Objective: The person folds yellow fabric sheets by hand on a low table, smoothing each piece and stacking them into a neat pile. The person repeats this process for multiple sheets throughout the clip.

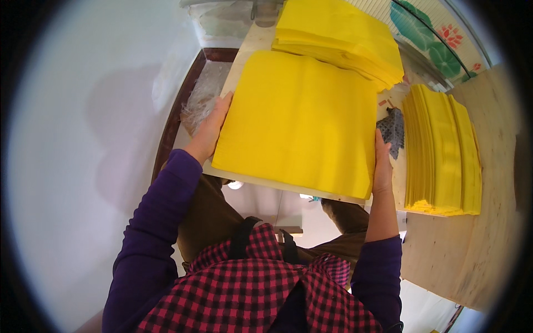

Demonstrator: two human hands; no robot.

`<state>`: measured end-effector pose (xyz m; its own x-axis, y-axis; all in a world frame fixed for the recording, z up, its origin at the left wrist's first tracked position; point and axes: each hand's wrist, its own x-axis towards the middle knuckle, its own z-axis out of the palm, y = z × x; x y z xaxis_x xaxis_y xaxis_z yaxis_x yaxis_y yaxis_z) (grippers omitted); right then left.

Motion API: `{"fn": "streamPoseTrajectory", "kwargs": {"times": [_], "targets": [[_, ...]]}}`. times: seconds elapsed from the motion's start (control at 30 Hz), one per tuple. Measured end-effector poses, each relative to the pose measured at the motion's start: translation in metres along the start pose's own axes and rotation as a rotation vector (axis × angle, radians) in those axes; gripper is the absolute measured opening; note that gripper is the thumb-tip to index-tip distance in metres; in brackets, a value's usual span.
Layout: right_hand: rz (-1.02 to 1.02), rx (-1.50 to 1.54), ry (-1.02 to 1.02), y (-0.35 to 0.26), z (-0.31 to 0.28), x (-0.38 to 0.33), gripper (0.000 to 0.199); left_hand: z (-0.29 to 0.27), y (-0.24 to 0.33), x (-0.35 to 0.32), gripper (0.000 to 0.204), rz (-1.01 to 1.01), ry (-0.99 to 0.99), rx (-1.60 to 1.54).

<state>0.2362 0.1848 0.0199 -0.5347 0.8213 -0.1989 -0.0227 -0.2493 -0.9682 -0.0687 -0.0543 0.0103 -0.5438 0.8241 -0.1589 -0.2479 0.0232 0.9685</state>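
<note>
A large, roughly square yellow cloth (297,125) lies in front of me, smooth with faint soft folds. Whether it is one layer or several I cannot tell. My left hand (212,130) grips its left edge, the fingertips partly hidden. At its right edge my right hand (383,166) is closed in the same way, fingers pointing away from me and partly out of sight. Directly beyond the cloth sits a thick stack of yellow cloths (338,36), its layers showing along the near side. Another yellow stack (441,155) stands to the right of my right hand.
Under the cloth is a pale wooden tabletop (239,69). A dark grey patterned rag (392,132) lies between the cloth and the right stack. Clear crumpled plastic (204,91) is beside the table at left, near the white wall (83,166). Wooden board (461,261) extends at right.
</note>
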Motion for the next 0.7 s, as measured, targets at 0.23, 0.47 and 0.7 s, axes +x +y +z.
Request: {"fn": "streamPoseTrajectory", "kwargs": {"times": [0.23, 0.47, 0.7], "targets": [[-0.057, -0.107, -0.032, 0.019, -0.013, 0.006, 0.068, -0.004, -0.013, 0.002, 0.059, 0.064, 0.027, 0.14], [-0.135, -0.349, 0.014, 0.025, -0.036, -0.038, 0.067, -0.027, -0.002, -0.009, 0.052, 0.294, 0.144, 0.453], [-0.313, -0.684, 0.042, 0.043, -0.035, -0.077, 0.076, 0.045, 0.057, -0.024, 0.054, 0.576, -0.099, 0.848]]}}
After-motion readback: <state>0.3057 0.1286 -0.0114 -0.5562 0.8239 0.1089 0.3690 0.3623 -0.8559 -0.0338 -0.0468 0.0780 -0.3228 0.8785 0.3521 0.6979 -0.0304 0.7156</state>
